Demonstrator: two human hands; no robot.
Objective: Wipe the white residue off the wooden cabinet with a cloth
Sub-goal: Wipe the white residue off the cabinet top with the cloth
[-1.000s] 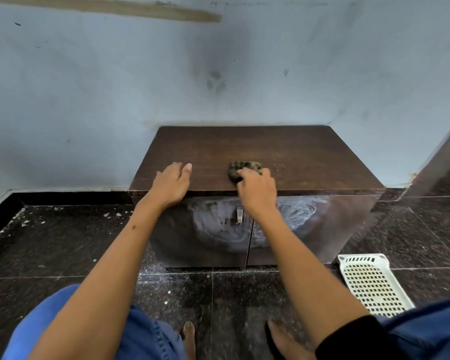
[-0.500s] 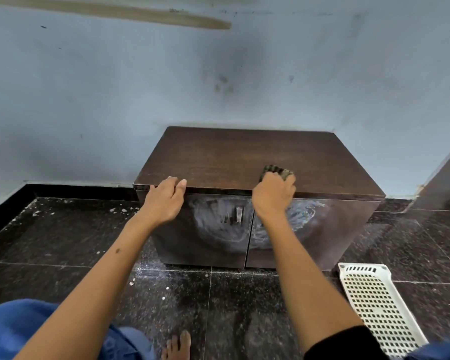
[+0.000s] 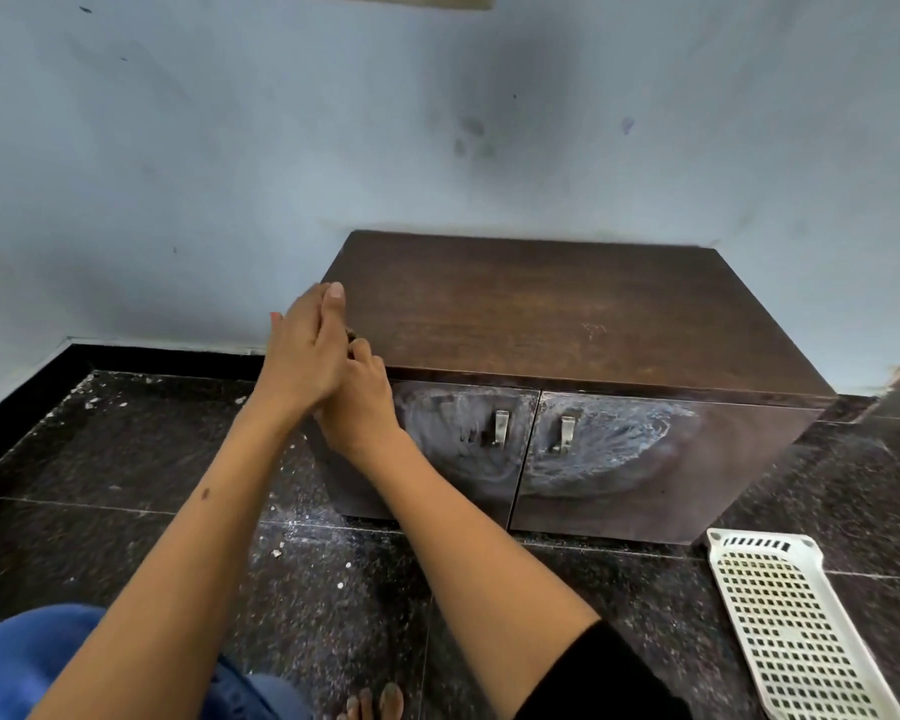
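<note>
Both hands have swept to the wooden cabinet's left corner: the right hand, fingers curled, seems to hold the barely visible cloth; the left hand lies flat across it. White residue on both doors remains unwiped.

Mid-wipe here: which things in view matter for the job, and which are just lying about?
For the job:
wooden cabinet
white residue smeared on both doors
cloth, barely visible between the hands
left hand
right hand

Lying about:
white perforated tray on the floor
white crumbs scattered on the dark floor
</note>
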